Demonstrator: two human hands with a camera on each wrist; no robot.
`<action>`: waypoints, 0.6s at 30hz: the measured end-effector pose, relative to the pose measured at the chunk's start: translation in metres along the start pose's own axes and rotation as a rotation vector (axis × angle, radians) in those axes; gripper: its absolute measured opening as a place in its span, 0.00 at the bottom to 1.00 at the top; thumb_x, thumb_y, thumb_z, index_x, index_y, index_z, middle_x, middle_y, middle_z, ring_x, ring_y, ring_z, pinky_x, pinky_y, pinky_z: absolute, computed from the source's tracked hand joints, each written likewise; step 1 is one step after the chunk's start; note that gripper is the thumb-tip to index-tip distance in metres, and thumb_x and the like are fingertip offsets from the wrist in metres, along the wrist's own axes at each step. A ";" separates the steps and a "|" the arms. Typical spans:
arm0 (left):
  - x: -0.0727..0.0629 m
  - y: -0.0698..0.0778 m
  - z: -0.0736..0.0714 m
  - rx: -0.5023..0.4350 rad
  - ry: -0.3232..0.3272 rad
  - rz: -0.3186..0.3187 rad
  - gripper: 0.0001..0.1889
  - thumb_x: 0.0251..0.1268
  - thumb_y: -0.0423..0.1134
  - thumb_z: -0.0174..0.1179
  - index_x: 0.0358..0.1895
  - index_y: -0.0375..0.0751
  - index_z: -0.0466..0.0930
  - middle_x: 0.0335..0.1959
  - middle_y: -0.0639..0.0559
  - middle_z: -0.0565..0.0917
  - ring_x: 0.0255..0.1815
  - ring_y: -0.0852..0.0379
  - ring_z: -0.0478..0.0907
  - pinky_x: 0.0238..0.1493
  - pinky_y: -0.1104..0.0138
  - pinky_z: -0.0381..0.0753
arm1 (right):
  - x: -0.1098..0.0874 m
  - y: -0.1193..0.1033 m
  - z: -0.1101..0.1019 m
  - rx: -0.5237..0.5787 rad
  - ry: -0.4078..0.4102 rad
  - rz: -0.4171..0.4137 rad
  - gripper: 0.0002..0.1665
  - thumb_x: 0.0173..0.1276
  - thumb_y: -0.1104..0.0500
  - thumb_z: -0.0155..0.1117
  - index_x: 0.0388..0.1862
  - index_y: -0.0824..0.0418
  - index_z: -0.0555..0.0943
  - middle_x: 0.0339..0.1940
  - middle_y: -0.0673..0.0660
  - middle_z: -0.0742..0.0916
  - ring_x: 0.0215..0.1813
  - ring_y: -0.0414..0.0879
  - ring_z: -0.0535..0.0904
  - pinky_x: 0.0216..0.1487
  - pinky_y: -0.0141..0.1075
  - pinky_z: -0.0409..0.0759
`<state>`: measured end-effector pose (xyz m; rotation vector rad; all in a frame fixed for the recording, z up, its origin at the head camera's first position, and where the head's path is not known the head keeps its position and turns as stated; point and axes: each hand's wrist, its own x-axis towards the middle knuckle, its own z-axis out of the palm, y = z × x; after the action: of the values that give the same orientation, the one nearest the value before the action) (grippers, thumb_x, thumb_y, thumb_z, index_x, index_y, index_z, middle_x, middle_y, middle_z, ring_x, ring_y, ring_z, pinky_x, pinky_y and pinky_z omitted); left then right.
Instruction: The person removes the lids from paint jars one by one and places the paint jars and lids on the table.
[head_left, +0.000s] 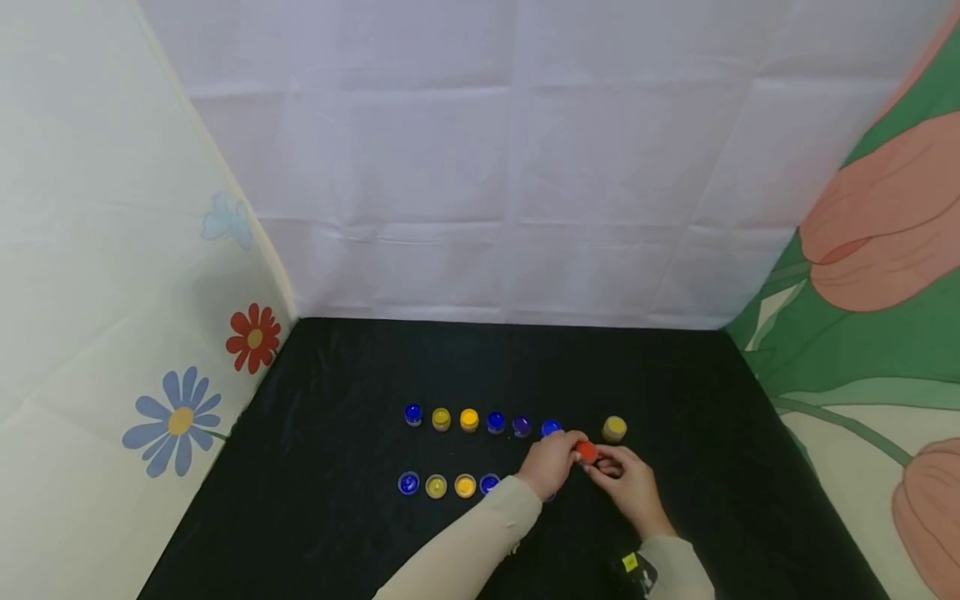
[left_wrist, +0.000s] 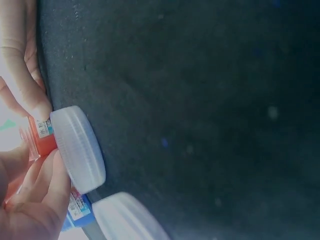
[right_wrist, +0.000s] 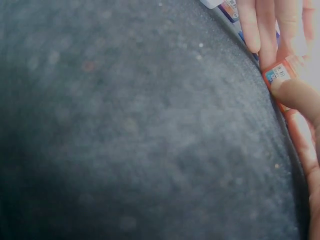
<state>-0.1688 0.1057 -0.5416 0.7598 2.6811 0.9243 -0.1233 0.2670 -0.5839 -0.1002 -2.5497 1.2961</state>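
Both hands meet at a small orange-red paint jar (head_left: 587, 452) right of centre on the black table. My left hand (head_left: 551, 461) grips the jar from the left. From the other side my right hand (head_left: 628, 483) pinches it, the thumb lying over its printed label in the right wrist view. The left wrist view shows the jar's red body (left_wrist: 45, 142) between the fingers, with a white translucent cap (left_wrist: 77, 150) right against or in front of it; I cannot tell whether they are joined. A blue jar (head_left: 551, 427) stands just beyond the left hand.
Behind the hands runs a row of paint jars, among them a purple jar (head_left: 521, 427) and an orange one (head_left: 468, 420). A separate yellow jar (head_left: 614, 429) stands right of it. Nearer lie round paint-coloured pieces, including a yellow one (head_left: 436, 487), partly covered by the left forearm.
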 end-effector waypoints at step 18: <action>0.010 -0.017 0.002 0.124 -0.020 0.220 0.14 0.76 0.38 0.57 0.60 0.51 0.81 0.40 0.55 0.81 0.30 0.67 0.71 0.33 0.76 0.71 | -0.001 -0.001 -0.001 -0.001 -0.020 0.025 0.18 0.56 0.71 0.78 0.47 0.70 0.85 0.40 0.59 0.85 0.37 0.39 0.82 0.39 0.26 0.82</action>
<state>-0.1829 0.1008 -0.5542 1.1033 2.6964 0.7964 -0.1219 0.2676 -0.5827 -0.1197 -2.5739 1.3113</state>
